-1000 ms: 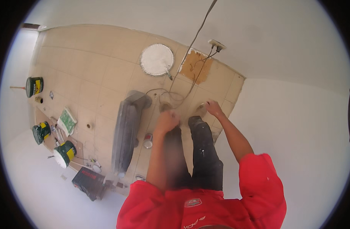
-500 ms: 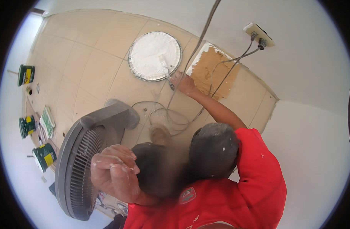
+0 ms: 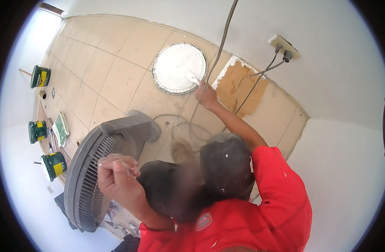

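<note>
My right hand [image 3: 207,95] reaches forward to a round tub [image 3: 154,74] filled with thick white paste [image 3: 175,65]. It grips a small flat tool [image 3: 193,79] smeared with white, whose head lies in the paste near the right rim. Whether it is a brush or a putty knife cannot be made out. My left hand [image 3: 119,176] is raised beside my left knee, in front of the grey fan. Its fingers are curled in, with white smears on them and nothing visible in them.
A grey fan [image 3: 87,185] stands at my left. Cables [image 3: 226,38] run from a wall outlet [image 3: 284,47] and loop across the tiles. A brown, white-edged board [image 3: 238,86] lies right of the tub. Several green buckets [image 3: 41,77] and a bag [image 3: 60,128] sit far left.
The view has shifted, so the floor things appear further right and lower. The tool has tipped lower at the tub's right rim in my right hand. My left hand stays curled.
</note>
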A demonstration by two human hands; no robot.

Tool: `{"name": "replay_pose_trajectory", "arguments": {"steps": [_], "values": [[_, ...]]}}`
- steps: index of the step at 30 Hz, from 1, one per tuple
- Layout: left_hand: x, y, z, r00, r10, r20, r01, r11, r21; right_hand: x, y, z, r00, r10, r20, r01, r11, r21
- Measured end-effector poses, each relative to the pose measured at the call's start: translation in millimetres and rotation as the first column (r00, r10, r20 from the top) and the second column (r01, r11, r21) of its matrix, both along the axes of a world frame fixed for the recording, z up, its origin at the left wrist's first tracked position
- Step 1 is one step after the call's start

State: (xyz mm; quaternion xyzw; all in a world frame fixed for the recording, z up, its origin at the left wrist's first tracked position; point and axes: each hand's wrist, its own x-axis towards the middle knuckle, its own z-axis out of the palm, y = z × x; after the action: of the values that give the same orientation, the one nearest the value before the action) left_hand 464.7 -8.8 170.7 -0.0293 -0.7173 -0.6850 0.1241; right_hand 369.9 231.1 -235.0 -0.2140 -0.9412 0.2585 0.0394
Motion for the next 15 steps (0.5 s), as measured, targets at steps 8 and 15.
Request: {"name": "replay_pose_trajectory", "arguments": {"steps": [8, 15], "values": [[0.0, 10.3, 0.6, 0.999, -0.042, -0.012, 0.040, 0.992, -0.119, -22.9, 68.2, 34.6, 0.970, 0.196, -0.147, -0.137, 0.932, 0.335], [9.9, 10.9, 8.4, 0.999, 0.031, -0.010, -0.033, 0.989, -0.144, -53.2, 100.6, 75.0, 0.862, 0.502, 0.073, -0.446, 0.682, 0.580]]}}
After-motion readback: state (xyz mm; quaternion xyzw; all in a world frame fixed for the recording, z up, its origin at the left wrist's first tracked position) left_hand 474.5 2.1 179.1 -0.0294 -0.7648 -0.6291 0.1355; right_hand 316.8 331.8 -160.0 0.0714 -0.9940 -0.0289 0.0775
